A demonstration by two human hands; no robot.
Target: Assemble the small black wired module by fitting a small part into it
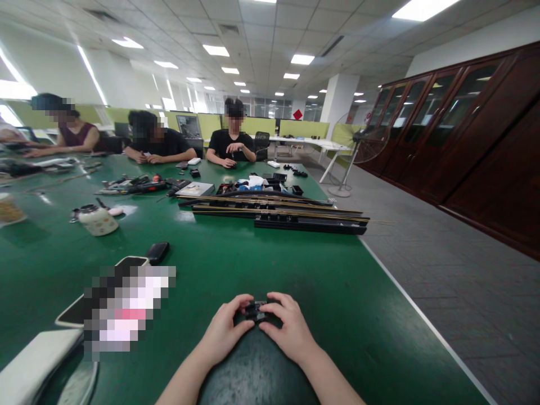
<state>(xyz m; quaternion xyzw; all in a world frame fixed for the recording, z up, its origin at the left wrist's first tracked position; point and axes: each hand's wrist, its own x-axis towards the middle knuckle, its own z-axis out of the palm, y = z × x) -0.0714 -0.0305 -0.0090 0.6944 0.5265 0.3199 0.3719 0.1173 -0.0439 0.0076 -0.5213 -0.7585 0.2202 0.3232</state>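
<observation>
Office lights and dark wooden cabinets [434, 121] frame a long green worktop [341, 298], with a standing fan [367, 138] on the floor off its right side. Near the wearer's edge, a small black part [256, 311] sits between both hands, roughly in line with the body, probably so that each hand reaches it equally and the eyes look straight down on it. The left hand [231, 326] grips its left side with thumb and fingertips, and the right hand [291, 326] grips the other side in the same way; curled fingers suggest a light, careful pinch suited to something so small. Whether the part also rests on the surface cannot be told. Farther off, black rails [312, 226] lie crosswise with thin brass-coloured rods [291, 211] along them, likely laid flat because pieces that long would roll or tip otherwise. A phone [76, 310] lies to the left with a small black object [158, 252] by its far end, both apart from the hands, which keeps the forearms unobstructed. Beyond them stands a patterned jar [99, 221], and across the worktop a co-worker in black [223, 147] sits with both hands near the surface.
</observation>
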